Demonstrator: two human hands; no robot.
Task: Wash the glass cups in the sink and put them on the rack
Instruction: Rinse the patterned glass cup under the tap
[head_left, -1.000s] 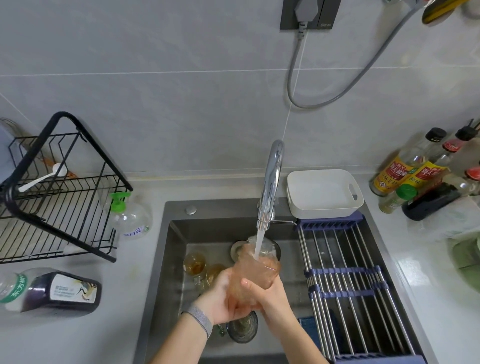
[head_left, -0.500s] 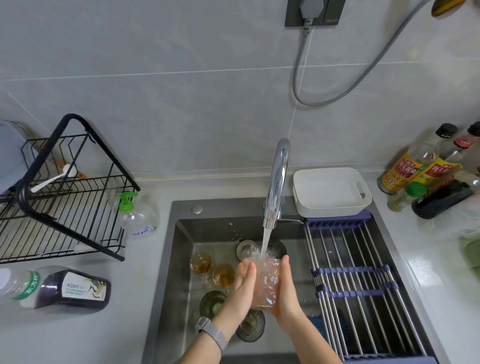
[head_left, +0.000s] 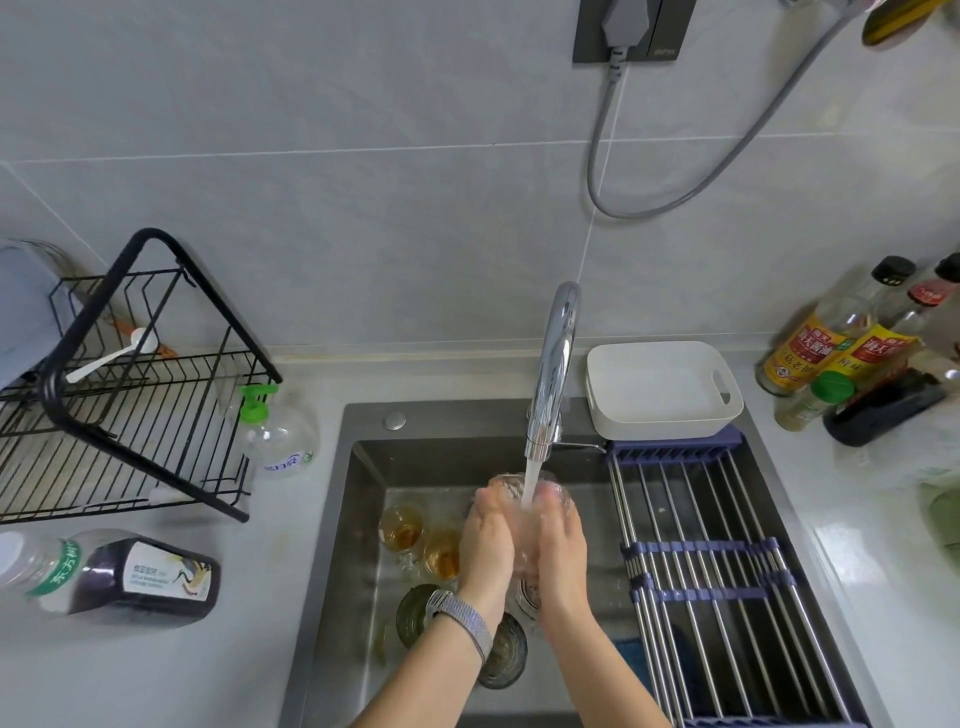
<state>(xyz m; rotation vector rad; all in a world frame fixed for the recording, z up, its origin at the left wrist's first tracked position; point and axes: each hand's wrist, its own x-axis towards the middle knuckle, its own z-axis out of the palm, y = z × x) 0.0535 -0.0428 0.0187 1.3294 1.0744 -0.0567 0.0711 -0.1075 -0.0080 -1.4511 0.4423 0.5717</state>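
Holding the glass cup (head_left: 525, 499) under the faucet (head_left: 551, 374) so water runs in, my left hand (head_left: 485, 540) and right hand (head_left: 563, 545) grip its sides, over the sink (head_left: 358, 519).

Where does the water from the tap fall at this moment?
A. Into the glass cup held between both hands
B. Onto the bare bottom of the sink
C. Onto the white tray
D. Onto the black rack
A: the stream from the tap lands in the glass cup between the left hand and the right hand.

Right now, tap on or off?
On. A white stream of water runs from the faucet spout into the glass cup.
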